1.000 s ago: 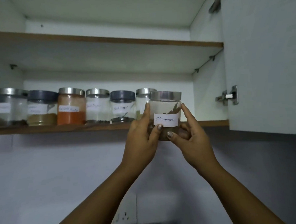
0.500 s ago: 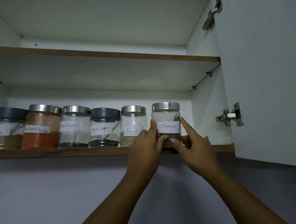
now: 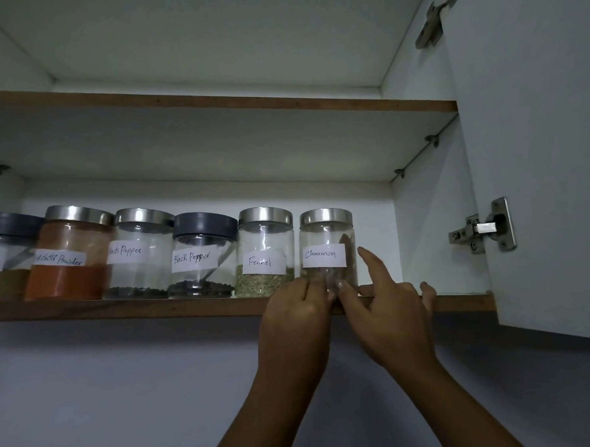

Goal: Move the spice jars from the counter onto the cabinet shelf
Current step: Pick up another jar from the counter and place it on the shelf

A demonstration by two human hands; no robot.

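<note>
The clear cinnamon jar with a steel lid stands upright on the lower wooden-edged cabinet shelf, at the right end of a row of jars. My left hand is at the jar's lower left, its fingertips touching the base by the shelf edge. My right hand is at the lower right with fingers spread. Its thumb touches the jar's front and its index finger points up beside the jar. Neither hand wraps around the jar.
Left of it stand the fennel jar, two black pepper jars, a red chilli powder jar and a dark-lidded jar. The open cabinet door with its hinge hangs at right. A bare upper shelf is above.
Both hands lifted the cinnamon jar up and set it on the shelf beside the fennel jar. Their grip has loosened and they have slid down to the jar's base.
</note>
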